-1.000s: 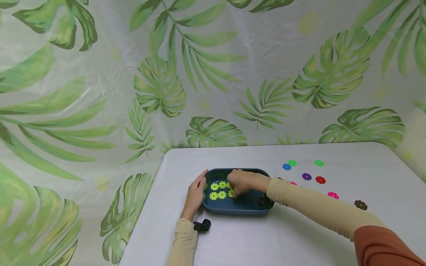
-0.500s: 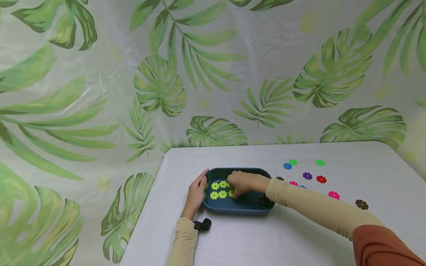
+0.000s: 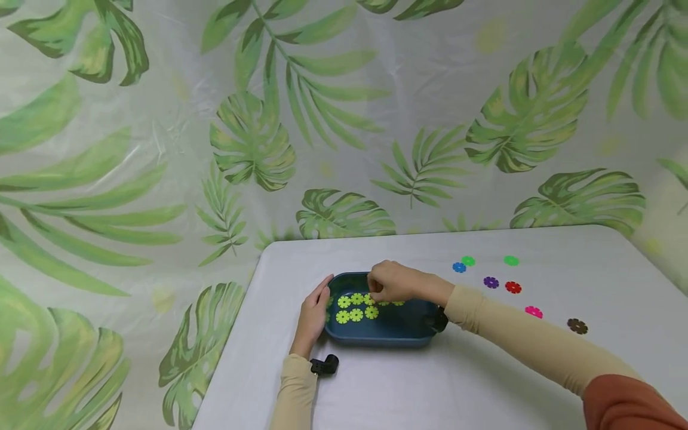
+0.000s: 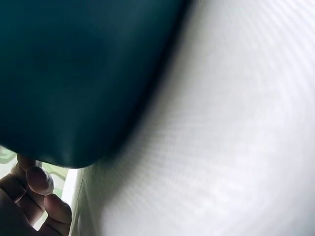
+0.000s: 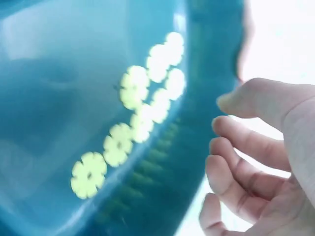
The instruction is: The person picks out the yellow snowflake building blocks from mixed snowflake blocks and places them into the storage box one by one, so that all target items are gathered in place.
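A dark blue tray (image 3: 371,342) with rounded corners sits on the white table. Inside lie yellow-green flower-shaped discs (image 3: 356,315) in two rows, a front row of three and a longer back row of several. My left hand (image 3: 313,316) holds the tray's left side; in the left wrist view its fingertips (image 4: 40,180) show at the tray (image 4: 74,98) corner. Over the back rim is my right hand (image 3: 395,282), covering part of the back row. In the right wrist view, this hand (image 5: 261,162) has relaxed, bent fingers with nothing between thumb and forefinger, beside the discs (image 5: 118,145).
Loose flower discs lie right of the tray: a blue one (image 3: 459,267), two green, a purple one (image 3: 491,282), a red one (image 3: 513,288), a pink one (image 3: 534,312) and a brown one (image 3: 577,326). A leaf-patterned sheet (image 3: 344,119) hangs behind the table.
My right hand has risen from inside the tray towards its back rim, uncovering the third disc of the front row and discs further right. My left hand stays at the tray's left side.
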A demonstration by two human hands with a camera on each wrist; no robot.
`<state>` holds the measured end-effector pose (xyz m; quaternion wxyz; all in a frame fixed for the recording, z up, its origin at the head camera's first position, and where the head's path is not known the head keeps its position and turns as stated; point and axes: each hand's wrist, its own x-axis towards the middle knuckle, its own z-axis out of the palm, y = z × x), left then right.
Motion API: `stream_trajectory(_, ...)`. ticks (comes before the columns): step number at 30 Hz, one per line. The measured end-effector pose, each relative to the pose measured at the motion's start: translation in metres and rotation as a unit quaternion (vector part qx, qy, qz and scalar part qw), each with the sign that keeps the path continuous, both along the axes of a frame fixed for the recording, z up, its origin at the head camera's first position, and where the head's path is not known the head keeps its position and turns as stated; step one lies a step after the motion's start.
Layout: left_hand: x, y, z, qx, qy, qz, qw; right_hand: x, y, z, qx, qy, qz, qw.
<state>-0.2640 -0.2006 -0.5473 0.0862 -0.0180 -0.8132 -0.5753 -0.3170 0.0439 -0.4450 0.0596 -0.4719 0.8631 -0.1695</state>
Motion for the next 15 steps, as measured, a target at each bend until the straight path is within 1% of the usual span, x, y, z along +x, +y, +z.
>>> stream_trajectory(3, 0.001, 0.001, -0.001, 0.003, -0.002, 0.000, 1.0000, 0.004, 0.019, 0.007, -0.043, 0.012, -0.021, 0.9988)
stream_trajectory(6, 0.002, 0.001, 0.000, 0.004, -0.003, 0.000, 1.0000, 0.009, 0.042, 0.008, -0.080, 0.033, -0.054, 0.9948)
stream_trajectory(10, 0.004, 0.002, 0.003, 0.004, 0.004, -0.001, 1.0000, 0.018, 0.075, 0.004, -0.112, 0.052, -0.106, 0.9866)
stream_trajectory(12, 0.004, 0.003, 0.003, 0.000, 0.010, -0.002, 1.0000, 0.023, 0.092, 0.000, -0.124, 0.050, -0.128, 0.9827)
stream_trajectory(15, 0.004, 0.003, 0.002, -0.001, 0.010, -0.002, 0.9999, 0.030, 0.117, -0.006, -0.139, 0.036, -0.160, 0.9767)
